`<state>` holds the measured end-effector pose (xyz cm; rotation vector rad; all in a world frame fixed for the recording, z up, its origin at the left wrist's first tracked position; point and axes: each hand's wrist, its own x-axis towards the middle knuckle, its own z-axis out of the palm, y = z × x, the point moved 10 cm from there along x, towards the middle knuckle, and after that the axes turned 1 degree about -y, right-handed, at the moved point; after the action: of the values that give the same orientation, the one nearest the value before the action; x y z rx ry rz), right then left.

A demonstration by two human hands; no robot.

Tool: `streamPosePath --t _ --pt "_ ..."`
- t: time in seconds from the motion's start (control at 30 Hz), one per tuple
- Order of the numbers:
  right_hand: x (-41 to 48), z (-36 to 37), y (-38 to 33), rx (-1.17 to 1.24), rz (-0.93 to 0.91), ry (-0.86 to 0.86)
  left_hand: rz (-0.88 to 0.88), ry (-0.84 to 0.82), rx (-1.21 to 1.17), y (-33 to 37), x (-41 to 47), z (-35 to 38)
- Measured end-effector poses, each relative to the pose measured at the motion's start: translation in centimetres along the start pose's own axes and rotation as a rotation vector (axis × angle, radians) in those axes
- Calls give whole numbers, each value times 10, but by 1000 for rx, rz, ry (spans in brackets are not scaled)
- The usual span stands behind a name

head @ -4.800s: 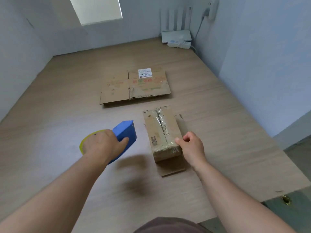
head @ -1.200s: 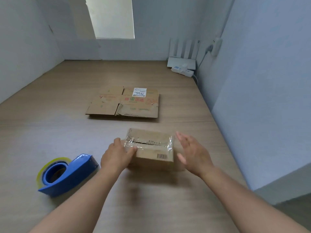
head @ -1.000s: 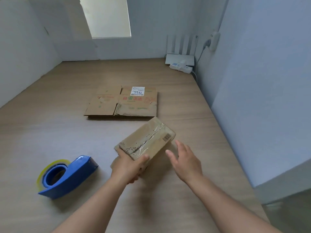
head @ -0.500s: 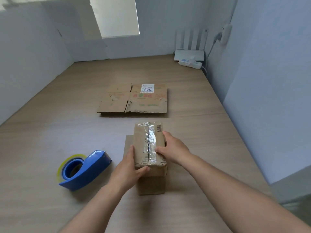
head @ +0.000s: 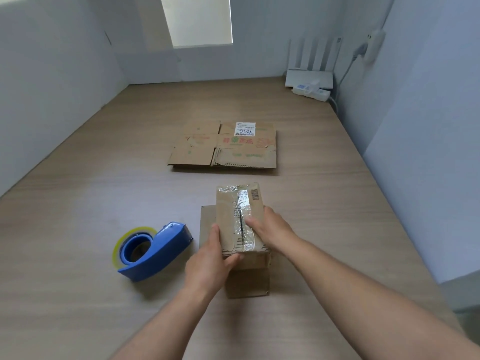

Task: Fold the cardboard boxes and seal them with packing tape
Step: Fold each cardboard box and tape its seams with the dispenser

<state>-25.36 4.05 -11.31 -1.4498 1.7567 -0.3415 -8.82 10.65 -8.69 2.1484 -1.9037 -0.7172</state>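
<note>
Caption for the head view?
Left hand and right hand hold a taped box; tape dispenser beside it, flat cardboard beyond.

Left hand [head: 209,263]: grips the near left corner of the box [head: 237,203], thumb along its side, fingers curled round the end.
Right hand [head: 271,227]: holds the right edge, thumb on top.
Left arm [head: 161,320]: bare, stretched forward.
Right arm [head: 350,287]: bare, stretched forward.

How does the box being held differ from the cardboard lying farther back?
The small box is folded up with tape along its top; the far cardboard lies flat. The left hand and right hand hold the small box; the far cardboard is untouched. Both are brown cardboard.
</note>
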Motion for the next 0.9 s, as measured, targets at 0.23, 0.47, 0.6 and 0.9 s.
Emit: streamPosePath --t 0.23,0.47,0.6,0.9 --pt "-47 18 5 -20 -167 0 108 -44 -38 1 13 -1" --pt "-55 18 6 -241 -187 -29 187 -62 -123 -41 17 -41" --pt "-54 21 1 -248 -210 20 65 265 -22 -93 6 -81" --pt "-56 18 -5 -326 -198 45 -224 -48 334 -139 34 -50"
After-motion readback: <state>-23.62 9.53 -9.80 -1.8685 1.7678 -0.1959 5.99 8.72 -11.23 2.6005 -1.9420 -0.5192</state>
